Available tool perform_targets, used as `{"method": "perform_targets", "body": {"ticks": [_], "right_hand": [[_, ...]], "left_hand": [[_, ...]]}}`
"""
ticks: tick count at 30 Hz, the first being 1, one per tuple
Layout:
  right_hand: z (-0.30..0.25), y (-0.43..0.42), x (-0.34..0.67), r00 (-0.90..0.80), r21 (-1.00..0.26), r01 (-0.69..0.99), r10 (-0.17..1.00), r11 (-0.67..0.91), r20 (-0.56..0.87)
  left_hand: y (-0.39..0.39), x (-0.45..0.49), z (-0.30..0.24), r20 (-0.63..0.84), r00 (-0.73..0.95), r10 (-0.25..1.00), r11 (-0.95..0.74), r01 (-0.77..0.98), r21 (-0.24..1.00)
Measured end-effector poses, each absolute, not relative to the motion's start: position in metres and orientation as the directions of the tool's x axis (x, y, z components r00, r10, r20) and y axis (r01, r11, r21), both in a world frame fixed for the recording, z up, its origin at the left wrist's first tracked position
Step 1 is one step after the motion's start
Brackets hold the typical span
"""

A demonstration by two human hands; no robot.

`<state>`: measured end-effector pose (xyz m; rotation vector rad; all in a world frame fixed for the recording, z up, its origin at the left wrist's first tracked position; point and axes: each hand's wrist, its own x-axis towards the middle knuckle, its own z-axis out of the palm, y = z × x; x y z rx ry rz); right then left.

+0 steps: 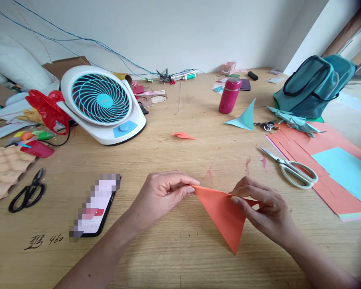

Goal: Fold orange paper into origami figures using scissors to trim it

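The folded orange paper point(225, 218) lies near the middle of the desk's point(174, 261) near edge. It is a triangle with its long side towards the far edge and its tip pointing at the person. The left hand point(161, 194) has thumb and forefinger closed in a pinch on the paper's left corner, the other fingers curled loosely behind. The right hand point(266, 206) grips the right corner, fingers bent over the top edge and pressed down on it; its thumb is hidden under them.

A phone point(94, 208) lies face up left of the left hand, with black scissors point(27, 194) and a cardboard egg tray point(3, 170) beyond it towards the left edge. A white and teal fan point(102, 102) stands at the far left. A small orange folded piece point(183, 135) lies mid-desk. White-handled scissors point(295, 170) rest beside a stack of coloured sheets point(327, 172) at the right edge. Further back are a teal paper triangle point(243, 118), a pink bottle point(229, 95) and, in the far right corner, a teal backpack point(313, 86).
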<state>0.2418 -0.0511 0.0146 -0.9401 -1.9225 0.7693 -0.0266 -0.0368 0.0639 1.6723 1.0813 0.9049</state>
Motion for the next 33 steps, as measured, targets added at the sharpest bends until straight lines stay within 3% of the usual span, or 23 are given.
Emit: {"method": "perform_targets", "body": {"ticks": [5, 8, 15, 28, 33], "right_hand": [[0.016, -0.053, 0.238, -0.351, -0.788, 0.321, 0.839, 0.525, 0.416], [0.018, -0.055, 0.237, -0.350, -0.789, 0.323, 0.841, 0.522, 0.414], [0.017, -0.054, 0.239, -0.325, -0.868, 0.269, 0.887, 0.418, 0.327], [0.018, -0.056, 0.231, -0.361, -0.870, 0.250, 0.875, 0.425, 0.324], [0.018, -0.055, 0.229, -0.363, -0.826, 0.341, 0.873, 0.449, 0.325]], "left_hand": [[-0.038, -0.022, 0.066, 0.316, 0.401, 0.860, -0.463, 0.353, 0.813], [-0.039, -0.022, 0.065, 0.370, 0.429, 0.824, -0.540, 0.397, 0.742], [-0.035, -0.030, 0.067, 0.333, 0.537, 0.775, -0.576, 0.386, 0.720], [-0.034, -0.025, 0.057, 0.479, 0.401, 0.781, -0.615, 0.356, 0.704], [-0.039, -0.022, 0.061, 0.387, 0.347, 0.854, -0.504, 0.368, 0.782]]}}
